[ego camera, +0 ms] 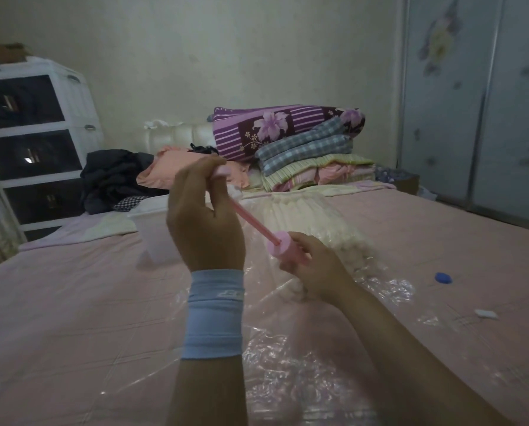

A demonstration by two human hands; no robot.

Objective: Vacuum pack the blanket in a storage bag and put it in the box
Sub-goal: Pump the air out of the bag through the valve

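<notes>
A clear plastic storage bag (288, 358) lies on the pink bed, with a cream blanket (312, 219) inside it. A pink hand pump (284, 245) stands on the bag. My left hand (205, 216) is closed around the pump's handle, with the pink rod (251, 221) drawn out. My right hand (315, 267) grips the pump's cylinder just above the bag. A translucent white box (152, 229) sits on the bed behind my left hand, partly hidden by it.
A blue cap (443, 277) and a small white clip (486, 314) lie on the bed at right. Folded quilts (291, 139) and dark clothes (112, 176) are piled at the headboard. A white drawer unit (32, 142) stands left, a wardrobe (478, 103) right.
</notes>
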